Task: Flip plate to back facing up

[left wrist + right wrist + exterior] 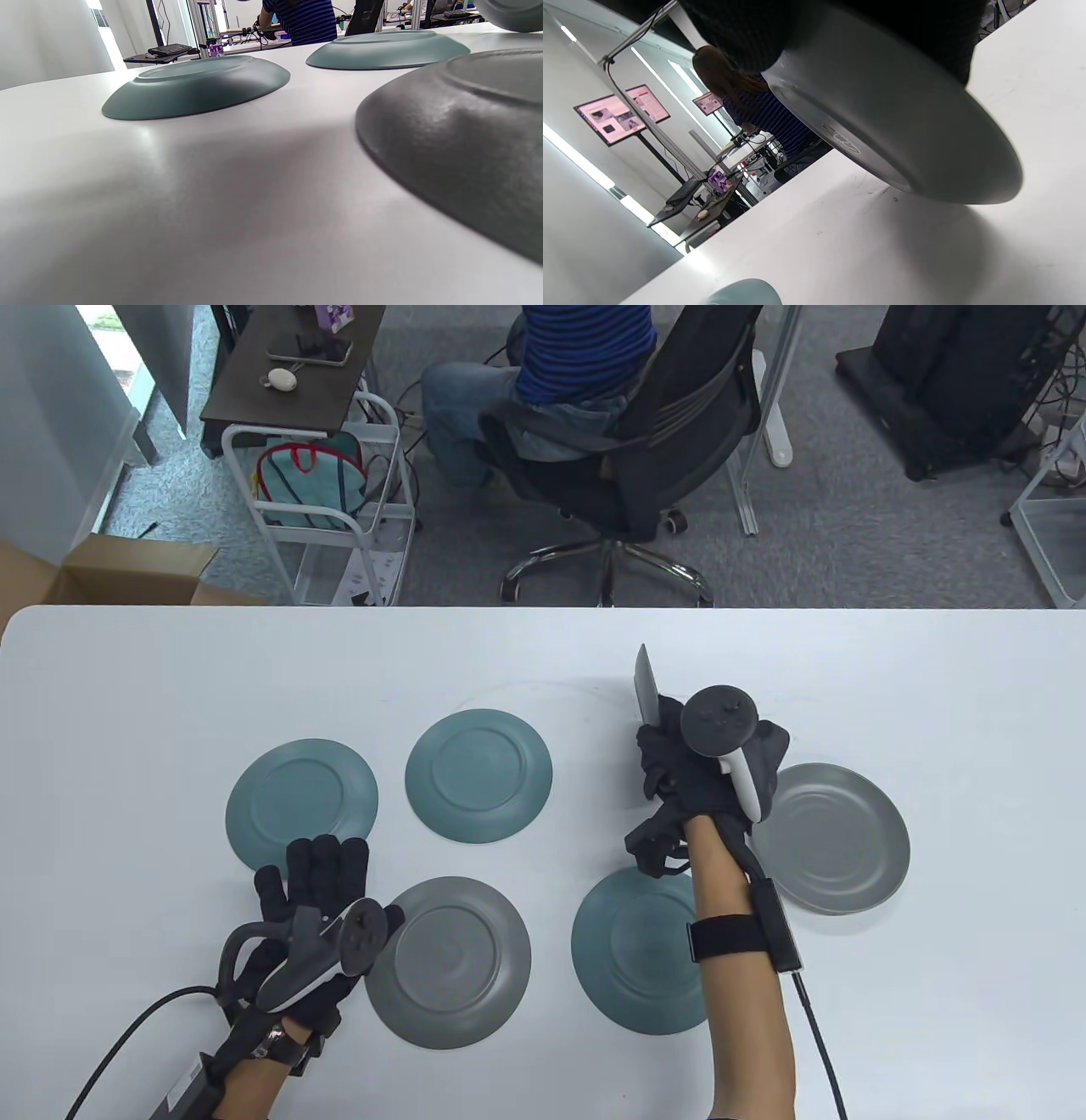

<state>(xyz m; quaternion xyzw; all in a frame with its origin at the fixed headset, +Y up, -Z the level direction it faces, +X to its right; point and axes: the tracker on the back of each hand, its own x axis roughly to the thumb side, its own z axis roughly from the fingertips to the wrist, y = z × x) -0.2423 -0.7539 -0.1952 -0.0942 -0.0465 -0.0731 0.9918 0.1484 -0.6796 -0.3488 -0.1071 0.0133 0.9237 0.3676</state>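
My right hand (670, 746) grips a grey plate (645, 687) and holds it on edge above the middle of the white table (127, 687). In the right wrist view this plate (903, 127) shows its underside with a foot ring and stamp, and my gloved fingers (746, 34) clamp its upper rim. My left hand (327, 865) rests flat on the table with its fingers spread, holding nothing, between a teal plate (301, 802) and a grey plate (450, 960). In the left wrist view both plates lie back up: the teal one (195, 87) and the grey one (466, 135).
Three more plates lie on the table: teal (478, 774) at the centre left, teal (636, 950) under my right forearm, grey (836, 848) at the right. A person sits on an office chair (628, 466) beyond the far table edge.
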